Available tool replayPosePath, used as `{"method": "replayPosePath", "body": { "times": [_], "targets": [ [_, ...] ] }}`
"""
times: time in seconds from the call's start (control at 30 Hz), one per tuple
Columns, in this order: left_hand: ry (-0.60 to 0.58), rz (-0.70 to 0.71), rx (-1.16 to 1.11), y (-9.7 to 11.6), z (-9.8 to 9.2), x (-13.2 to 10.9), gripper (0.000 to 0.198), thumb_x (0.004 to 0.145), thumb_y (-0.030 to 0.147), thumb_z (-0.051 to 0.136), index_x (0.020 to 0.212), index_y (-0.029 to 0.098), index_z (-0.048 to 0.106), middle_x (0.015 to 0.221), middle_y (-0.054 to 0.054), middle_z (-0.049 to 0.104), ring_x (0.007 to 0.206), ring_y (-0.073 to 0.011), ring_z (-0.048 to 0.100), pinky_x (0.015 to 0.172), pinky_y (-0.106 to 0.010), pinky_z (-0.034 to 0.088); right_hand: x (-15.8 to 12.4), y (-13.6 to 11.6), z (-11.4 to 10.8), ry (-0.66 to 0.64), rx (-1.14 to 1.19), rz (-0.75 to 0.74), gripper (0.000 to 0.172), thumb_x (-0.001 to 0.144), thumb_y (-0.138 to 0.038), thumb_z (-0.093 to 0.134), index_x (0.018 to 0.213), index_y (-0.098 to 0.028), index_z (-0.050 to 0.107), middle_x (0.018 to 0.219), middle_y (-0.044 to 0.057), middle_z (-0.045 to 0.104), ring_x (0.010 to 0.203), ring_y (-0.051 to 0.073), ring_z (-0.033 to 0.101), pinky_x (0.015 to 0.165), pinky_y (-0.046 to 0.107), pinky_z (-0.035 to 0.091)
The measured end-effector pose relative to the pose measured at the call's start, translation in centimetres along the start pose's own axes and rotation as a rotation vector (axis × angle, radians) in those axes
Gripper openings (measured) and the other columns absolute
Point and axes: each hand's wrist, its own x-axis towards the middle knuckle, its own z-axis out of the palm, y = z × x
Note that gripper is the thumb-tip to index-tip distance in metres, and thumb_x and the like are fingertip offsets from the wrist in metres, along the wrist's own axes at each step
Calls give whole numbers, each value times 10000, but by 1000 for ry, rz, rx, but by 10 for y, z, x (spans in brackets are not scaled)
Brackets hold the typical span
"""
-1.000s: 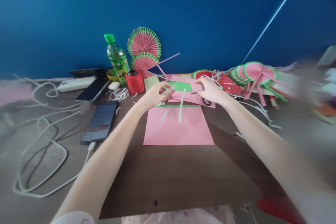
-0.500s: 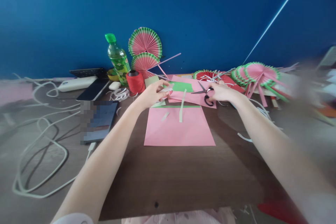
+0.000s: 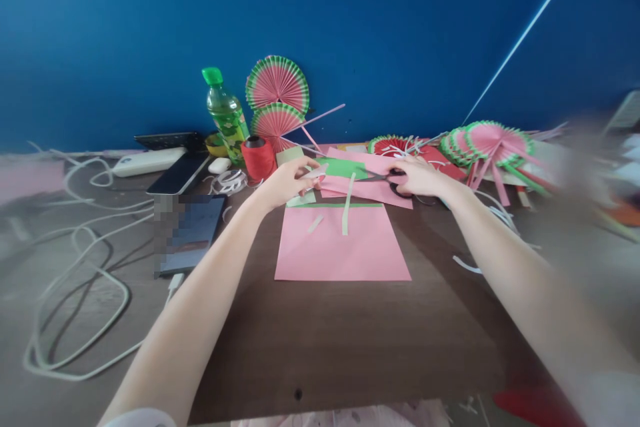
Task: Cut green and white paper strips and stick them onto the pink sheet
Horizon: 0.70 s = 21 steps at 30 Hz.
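My left hand (image 3: 295,181) is closed, with a small whitish piece of paper (image 3: 317,173) pinched between thumb and fingers. My right hand (image 3: 419,177) grips black-handled scissors (image 3: 376,177), their blades pointing left and nearly together over a green paper piece (image 3: 345,168). Nearer me, a pink paper sheet (image 3: 343,247) with a green strip along its far edge lies flat on the table. A long pale strip (image 3: 346,217) rests partly on this sheet, and a short pale strip (image 3: 315,223) lies left of it.
Left of my hands stand a red thread spool (image 3: 259,159) and a green-capped bottle (image 3: 226,113). Pleated pink-and-green paper fans lean on the blue wall (image 3: 277,83) and lie at right (image 3: 497,141). A phone (image 3: 193,233) and white cable (image 3: 125,293) lie at left.
The scissors have swung from open blades to nearly closed, and the fingers of my right hand have drawn in around the handles. My left hand stays almost in place.
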Motion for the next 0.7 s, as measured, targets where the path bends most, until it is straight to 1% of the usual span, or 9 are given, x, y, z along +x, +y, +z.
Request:
{"method": "replayPosePath", "body": {
  "times": [0.07, 0.17, 0.27, 0.37, 0.47, 0.53, 0.6, 0.63, 0.7],
  "targets": [
    [-16, 3, 8, -1, -1, 0, 318, 720, 274, 589, 1019, 178, 540, 788, -39, 659, 560, -92, 532, 494, -204, 356, 2, 0, 2, -34, 44, -56, 394, 579, -122, 543, 957, -204, 618, 915, 45, 613, 865, 209, 558, 754, 332, 455],
    [-28, 4, 9, -2, -2, 0, 342, 715, 292, 592, 1031, 173, 536, 806, -48, 662, 571, -96, 539, 498, -208, 360, 1, -3, 1, -56, 69, -38, 392, 604, -98, 522, 977, -184, 606, 890, 39, 613, 809, 181, 568, 705, 290, 456],
    [-27, -7, -2, -2, -3, 0, 350, 716, 286, 591, 1043, 175, 535, 803, -41, 657, 580, -96, 540, 506, -207, 361, -1, -5, -3, -44, 30, -9, 365, 629, -85, 521, 970, -172, 619, 918, 60, 609, 838, 195, 576, 746, 304, 456],
    [8, -23, 35, 0, -4, -1, 347, 711, 264, 599, 1044, 181, 544, 753, -17, 632, 588, -95, 539, 524, -205, 364, -3, -5, -9, 19, 29, 28, 364, 674, -94, 507, 1011, -172, 621, 985, 88, 580, 890, 212, 583, 792, 328, 456],
    [44, -10, 127, 3, -5, -2, 330, 710, 287, 612, 1020, 180, 568, 697, 3, 599, 599, -103, 541, 550, -212, 370, -3, -9, -17, 97, 141, 44, 364, 700, -119, 504, 1042, -185, 613, 1036, 95, 553, 929, 212, 576, 835, 350, 453],
    [49, -1, 191, 2, -6, -2, 318, 719, 312, 603, 1007, 181, 582, 688, 4, 597, 609, -115, 549, 556, -221, 371, -3, -16, -22, 94, 293, 10, 358, 699, -139, 514, 1040, -198, 605, 1045, 83, 563, 933, 204, 571, 841, 353, 459],
    [46, 14, 242, 1, -6, -1, 306, 734, 327, 582, 1003, 182, 593, 698, -4, 612, 631, -130, 564, 565, -231, 376, -4, -27, -28, 32, 485, -56, 357, 702, -174, 523, 1052, -213, 584, 1040, 65, 584, 917, 189, 574, 813, 336, 474],
    [42, 23, 258, 0, -6, -1, 304, 741, 337, 573, 1002, 182, 599, 705, -10, 621, 646, -138, 573, 574, -236, 382, -5, -32, -30, -26, 569, -85, 354, 708, -198, 529, 1058, -218, 574, 1019, 58, 596, 894, 182, 579, 786, 325, 482],
    [35, 38, 269, -1, -6, -1, 317, 753, 360, 559, 1007, 177, 607, 723, -21, 638, 679, -149, 590, 605, -244, 400, -8, -41, -35, -197, 660, -115, 345, 725, -269, 544, 1068, -228, 565, 958, 53, 614, 822, 171, 581, 713, 309, 489]
  ]
}}
